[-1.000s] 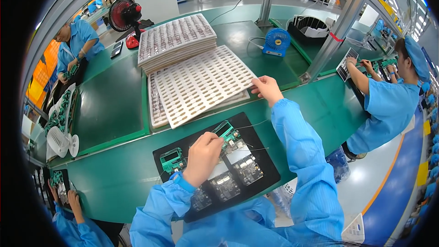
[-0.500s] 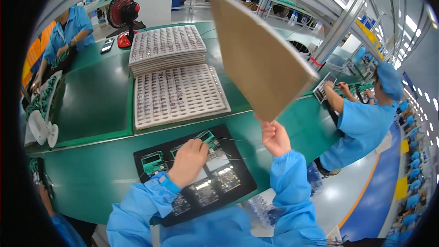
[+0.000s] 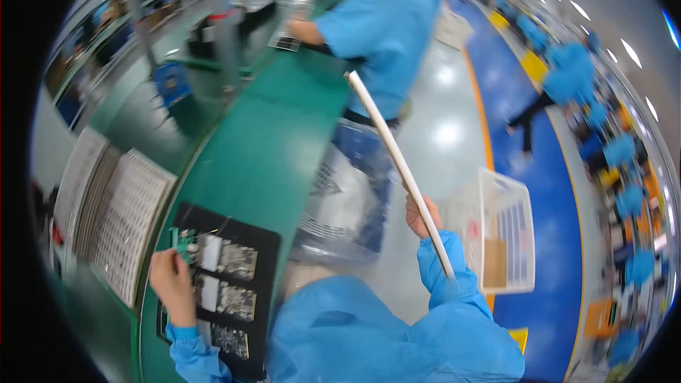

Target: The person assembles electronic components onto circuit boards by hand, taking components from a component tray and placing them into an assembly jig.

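Note:
My right hand [image 3: 423,216] is closed on a flat board [image 3: 397,156], held up over the floor to the right of the table. The board now shows nearly edge-on, as a long thin white edge slanting down to the right. My left hand [image 3: 172,285], fingers bent, is at the left part of a black mat [image 3: 264,259], against a small green circuit board [image 3: 186,240]. Whatever its fingertips grip is hidden. Several dark circuit boards [image 3: 237,260] with pale rectangular parts lie in a row on the mat.
Stacked white trays with rows of slots [image 3: 131,220] stand at the left on the green table [image 3: 273,128]. A co-worker in blue [image 3: 390,18] works ahead at the table. Beside the table lies a clear plastic bag [image 3: 340,198]; a white crate [image 3: 507,234] stands to the right.
The view has swung to the right. The board in my right hand has turned from its broad brown face to its edge and is out over the floor. My left hand stays at the mat.

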The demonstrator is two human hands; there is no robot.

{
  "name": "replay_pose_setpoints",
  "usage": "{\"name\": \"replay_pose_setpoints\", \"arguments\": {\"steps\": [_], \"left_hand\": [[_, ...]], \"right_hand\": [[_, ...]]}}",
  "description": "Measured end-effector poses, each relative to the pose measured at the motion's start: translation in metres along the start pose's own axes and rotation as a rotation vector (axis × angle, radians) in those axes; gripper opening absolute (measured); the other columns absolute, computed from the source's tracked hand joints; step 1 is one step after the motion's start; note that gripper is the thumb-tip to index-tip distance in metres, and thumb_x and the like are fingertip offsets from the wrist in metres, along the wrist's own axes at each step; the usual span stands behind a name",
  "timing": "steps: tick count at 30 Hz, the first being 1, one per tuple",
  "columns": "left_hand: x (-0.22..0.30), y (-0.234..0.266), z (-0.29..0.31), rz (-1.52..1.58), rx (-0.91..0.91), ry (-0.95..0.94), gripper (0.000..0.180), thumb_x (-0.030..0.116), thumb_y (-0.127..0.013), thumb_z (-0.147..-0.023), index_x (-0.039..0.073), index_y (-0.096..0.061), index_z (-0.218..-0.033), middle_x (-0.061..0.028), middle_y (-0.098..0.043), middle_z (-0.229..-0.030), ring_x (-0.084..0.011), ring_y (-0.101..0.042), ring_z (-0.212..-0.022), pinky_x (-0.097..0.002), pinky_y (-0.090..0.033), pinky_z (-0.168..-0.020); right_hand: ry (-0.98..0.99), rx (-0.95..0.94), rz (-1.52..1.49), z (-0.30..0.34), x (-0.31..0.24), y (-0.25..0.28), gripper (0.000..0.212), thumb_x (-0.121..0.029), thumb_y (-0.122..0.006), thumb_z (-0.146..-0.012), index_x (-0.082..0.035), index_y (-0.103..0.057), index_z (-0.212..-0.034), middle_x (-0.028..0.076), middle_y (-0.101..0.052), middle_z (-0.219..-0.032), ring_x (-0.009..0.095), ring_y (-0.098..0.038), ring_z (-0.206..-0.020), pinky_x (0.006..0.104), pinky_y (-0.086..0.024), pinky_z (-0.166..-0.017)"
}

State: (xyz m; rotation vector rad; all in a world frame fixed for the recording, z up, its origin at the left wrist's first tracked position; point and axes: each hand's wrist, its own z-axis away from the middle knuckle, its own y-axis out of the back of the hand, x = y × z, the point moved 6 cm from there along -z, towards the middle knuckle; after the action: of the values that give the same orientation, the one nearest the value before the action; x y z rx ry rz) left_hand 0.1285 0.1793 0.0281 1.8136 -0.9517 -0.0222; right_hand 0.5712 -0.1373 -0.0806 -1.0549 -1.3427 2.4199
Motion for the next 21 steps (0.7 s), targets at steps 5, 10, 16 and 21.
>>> {"name": "replay_pose_setpoints", "arguments": {"steps": [5,10,16,21], "left_hand": [[0.004,-0.013,-0.002,-0.029,-0.015,-0.108,0.008,0.001,-0.06,-0.093,-0.002,-0.06,-0.1,-0.0133,-0.054,-0.088,-0.0271,-0.057,-0.075,-0.0398,-0.046,-0.067],[-0.017,-0.023,-0.002,0.002,-0.073,-0.099,0.009,0.002,-0.06,-0.094,-0.003,-0.061,-0.102,-0.0132,-0.058,-0.09,-0.0255,-0.06,-0.076,-0.0364,-0.048,-0.068],[-0.029,-0.03,-0.003,-0.034,-0.017,-0.024,0.013,0.002,-0.058,-0.094,-0.003,-0.062,-0.106,-0.0128,-0.06,-0.092,-0.0237,-0.06,-0.079,-0.0351,-0.048,-0.069],[-0.032,0.005,0.001,-0.034,-0.04,-0.099,0.012,0.001,-0.06,-0.093,-0.004,-0.063,-0.104,-0.0151,-0.06,-0.092,-0.0275,-0.061,-0.08,-0.0353,-0.05,-0.069]], "right_hand": [[0.313,0.229,-0.318,0.082,-0.052,0.286,0.021,-0.003,-0.049,-0.095,0.005,-0.058,-0.111,0.006,-0.062,-0.083,0.014,-0.061,-0.069,0.0235,-0.055,-0.06],[0.667,0.52,-0.448,0.169,-0.053,0.407,0.032,0.005,-0.044,-0.09,0.009,-0.055,-0.12,0.016,-0.066,-0.106,0.021,-0.066,-0.086,0.0264,-0.061,-0.074],[1.115,0.818,-0.441,0.206,-0.099,0.447,0.035,-0.01,-0.052,-0.098,0.002,-0.053,-0.131,0.016,-0.06,-0.124,0.023,-0.062,-0.11,0.0308,-0.056,-0.096],[0.574,0.834,-0.387,0.141,-0.096,0.458,0.05,-0.031,-0.05,-0.104,0.005,-0.039,-0.137,0.022,-0.061,-0.126,0.031,-0.064,-0.112,0.0352,-0.059,-0.09]]}}
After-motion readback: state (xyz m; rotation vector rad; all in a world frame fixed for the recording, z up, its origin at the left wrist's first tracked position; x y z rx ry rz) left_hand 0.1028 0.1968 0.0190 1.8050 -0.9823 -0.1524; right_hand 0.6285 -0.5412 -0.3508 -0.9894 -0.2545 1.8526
